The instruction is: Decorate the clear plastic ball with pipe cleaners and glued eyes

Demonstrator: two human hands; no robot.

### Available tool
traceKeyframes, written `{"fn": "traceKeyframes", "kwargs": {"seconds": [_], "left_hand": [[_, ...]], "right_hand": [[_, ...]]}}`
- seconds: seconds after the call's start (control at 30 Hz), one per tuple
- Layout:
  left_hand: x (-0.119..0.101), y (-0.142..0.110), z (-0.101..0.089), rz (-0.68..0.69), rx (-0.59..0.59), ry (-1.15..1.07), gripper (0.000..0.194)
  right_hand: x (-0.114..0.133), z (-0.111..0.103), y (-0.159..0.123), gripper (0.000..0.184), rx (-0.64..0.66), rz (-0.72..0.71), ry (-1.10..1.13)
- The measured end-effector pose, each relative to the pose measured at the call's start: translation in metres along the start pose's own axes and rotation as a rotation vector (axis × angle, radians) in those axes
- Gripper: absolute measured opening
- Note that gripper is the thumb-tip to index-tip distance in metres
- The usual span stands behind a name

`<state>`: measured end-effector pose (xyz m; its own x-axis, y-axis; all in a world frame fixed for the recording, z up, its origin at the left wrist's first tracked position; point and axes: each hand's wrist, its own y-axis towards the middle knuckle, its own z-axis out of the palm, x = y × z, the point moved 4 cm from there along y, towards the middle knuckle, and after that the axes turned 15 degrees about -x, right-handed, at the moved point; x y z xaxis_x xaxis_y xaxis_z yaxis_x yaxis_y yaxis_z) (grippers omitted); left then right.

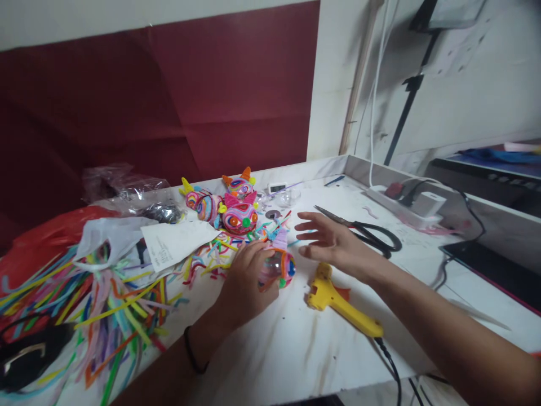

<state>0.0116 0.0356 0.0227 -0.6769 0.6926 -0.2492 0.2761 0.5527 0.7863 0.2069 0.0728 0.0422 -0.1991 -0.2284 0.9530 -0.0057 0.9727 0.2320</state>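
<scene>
My left hand (249, 276) is wrapped round a clear plastic ball (273, 265), partly covered with coloured pipe cleaners and topped by a purple piece. Its far left side is hidden by my fingers. To the right, my right hand (323, 239) hovers with its fingers spread and nothing in them. Below that hand a yellow hot glue gun (342, 307) lies on the white table. Black-handled scissors (372, 234) rest just beyond my right wrist. Behind the ball sit several finished pipe-cleaner animal heads (239, 217) with pointed ears and button-like eyes.
Bundles of pipe cleaners (114, 304) cover the left of the table, with a paper slip (177, 242) and a red bag (54, 237) near them. Cut scraps lie behind the ball. A power strip (401, 206) runs along the right edge, near a black tablet-like slab (499, 276).
</scene>
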Motion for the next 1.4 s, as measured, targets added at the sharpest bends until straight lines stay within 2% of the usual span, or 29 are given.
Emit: {"fn": "traceKeyframes", "kwargs": {"seconds": [0.17, 0.27, 0.4, 0.6, 0.7, 0.77, 0.87, 1.1, 1.4], "left_hand": [[-0.001, 0.003, -0.001, 0.024, -0.035, 0.007, 0.045], [0.0, 0.006, 0.0, 0.04, -0.057, 0.01, 0.042], [0.002, 0.01, 0.002, 0.031, -0.057, -0.007, 0.04], [0.006, 0.014, 0.006, -0.008, -0.006, -0.038, 0.038], [0.006, 0.017, 0.006, -0.042, 0.022, -0.035, 0.04], [0.005, 0.019, 0.005, -0.06, 0.031, -0.035, 0.04], [0.004, 0.021, 0.004, -0.087, 0.049, -0.041, 0.037], [0.008, 0.023, 0.003, -0.107, 0.099, -0.034, 0.039], [0.011, 0.025, 0.001, -0.12, 0.131, -0.077, 0.038]], "right_hand": [[0.009, -0.015, -0.001, 0.034, -0.146, -0.121, -0.052], [0.005, -0.012, -0.012, 0.024, -0.155, -0.186, -0.133], [0.005, -0.003, -0.041, 0.018, -0.181, -0.322, -0.3], [0.009, 0.031, -0.084, 0.024, -0.143, -0.592, -0.61], [0.005, 0.048, -0.095, 0.024, -0.205, -0.703, -0.81], [0.001, 0.055, -0.098, 0.03, -0.252, -0.755, -0.91], [-0.003, 0.06, -0.099, 0.037, -0.298, -0.791, -0.992], [-0.003, 0.064, -0.1, 0.039, -0.346, -0.864, -1.094], [-0.003, 0.066, -0.099, 0.039, -0.339, -0.867, -1.116]]}}
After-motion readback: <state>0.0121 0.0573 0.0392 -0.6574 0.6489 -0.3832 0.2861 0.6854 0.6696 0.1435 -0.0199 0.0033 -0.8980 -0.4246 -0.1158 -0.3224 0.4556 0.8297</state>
